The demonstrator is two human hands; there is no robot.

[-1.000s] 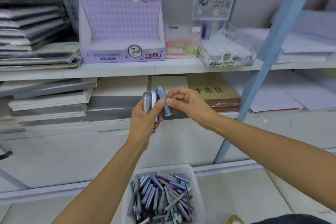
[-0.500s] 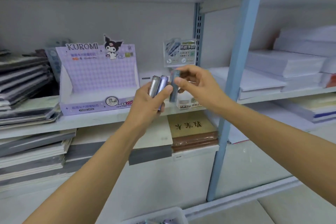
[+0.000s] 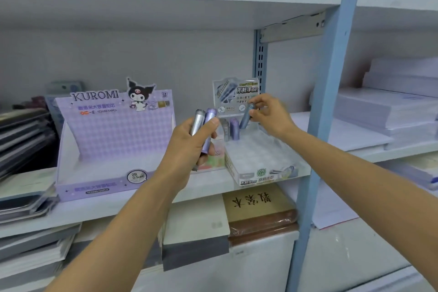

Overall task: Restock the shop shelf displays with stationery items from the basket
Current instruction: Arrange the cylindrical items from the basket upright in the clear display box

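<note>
Hands apart in front of a shop shelf, each holding stock. The right hand (image 3: 272,118) pinches one grey-blue tube (image 3: 246,117) by its upper end between thumb and fingertips. The tube is tilted, its long axis running from the fingers down and to the left, with its lower end at the far row of a clear tray (image 3: 260,176); whether the tip has entered a slot cannot be told. The left hand (image 3: 189,142), nearer and to the left of the tray, grips a pair of tubes (image 3: 203,125) roughly upright, fingers curled round them and thumb across the front. The tray sits on the shelf (image 3: 118,208) just right of the left hand. Its grid of slots looks mostly unfilled, and two standing tubes (image 3: 231,129) occupy the far row, just left of the pinched tube. The right hand is the closer one to the open slots, so the coming move likely calls for straightening the tube upright and lowering it beside the two standing tubes. Further left stands a purple display box (image 3: 111,140). A blue post (image 3: 327,102) rises at the right. The basket is out of view.
</note>
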